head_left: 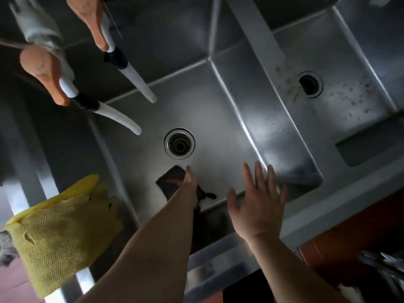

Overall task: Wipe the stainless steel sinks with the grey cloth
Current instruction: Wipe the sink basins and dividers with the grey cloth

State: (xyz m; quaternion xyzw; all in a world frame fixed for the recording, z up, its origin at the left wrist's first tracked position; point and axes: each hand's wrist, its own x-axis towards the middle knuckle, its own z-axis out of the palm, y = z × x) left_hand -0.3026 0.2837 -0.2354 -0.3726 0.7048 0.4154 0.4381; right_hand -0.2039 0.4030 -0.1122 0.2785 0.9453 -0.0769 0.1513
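My left hand (189, 182) is down in the near sink (218, 119), fingers stretched out flat on the grey cloth (172, 181), pressing it to the floor of the basin just this side of the drain (179, 143) — flat because a wipe needs the palm's weight on the cloth, not a pinch. The cloth lies dark and bunched under the hand, one tail trailing toward the front wall. My right hand (258, 201) hangs spread and empty over the front right corner, holding nothing; I cannot tell whether it touches the rim, but I judge it is there for balance. The far sink (341, 99) shows specks and a brownish smear near its drain, so it looks unwiped. Two taps (122, 62) with white spouts reach over the near basin, and a yellow glove (59, 224) is draped on the left edge — out of the way.
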